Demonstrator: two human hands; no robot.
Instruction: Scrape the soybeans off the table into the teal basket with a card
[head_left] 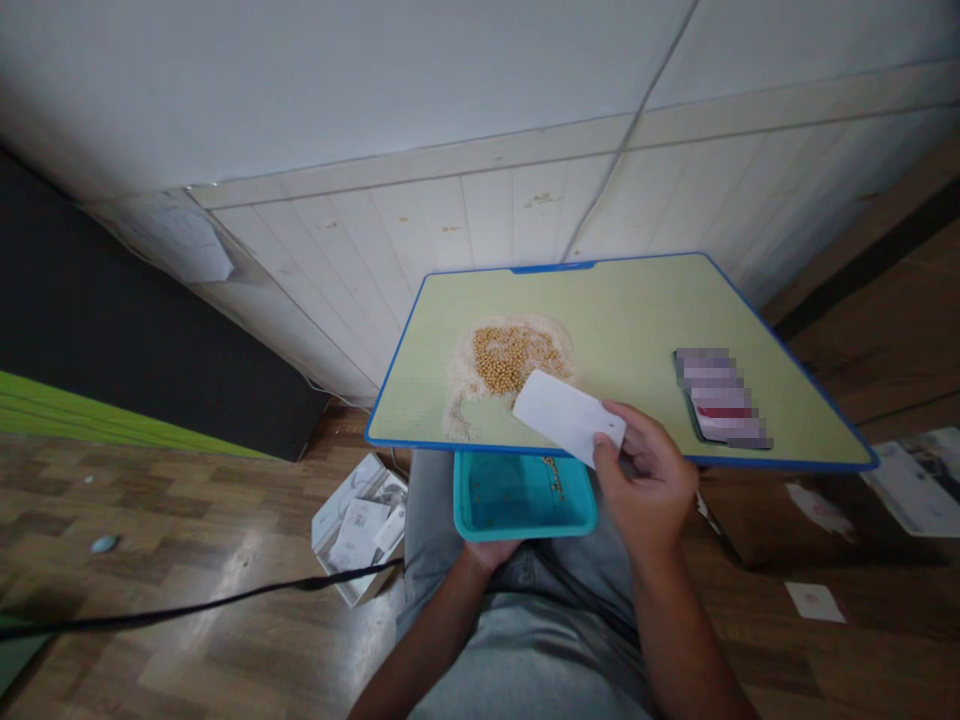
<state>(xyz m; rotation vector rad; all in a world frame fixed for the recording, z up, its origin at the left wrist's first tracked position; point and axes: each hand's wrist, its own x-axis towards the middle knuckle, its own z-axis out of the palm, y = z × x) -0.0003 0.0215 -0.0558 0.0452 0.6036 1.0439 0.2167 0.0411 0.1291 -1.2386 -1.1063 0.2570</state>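
My right hand (649, 480) pinches a flat white card (566, 412) between thumb and fingers. The card's far end slants onto the table beside a heap of round yellow-tan beans (501, 362). Pale grains like rice (553, 334) ring the beans and lie among them. Below the table's front edge, my left hand (491, 552) holds a teal plastic tub (465, 515) from underneath; its fingers are hidden beneath the tub. A few beans lie inside the tub, mostly near its right side.
The small table (622, 305) has a light green top and blue rim. On its right lies a phone (720, 400) with a blurred screen. An open white box (360, 530) stands on the floor at left, near a black cable (225, 600). A white panelled wall is behind.
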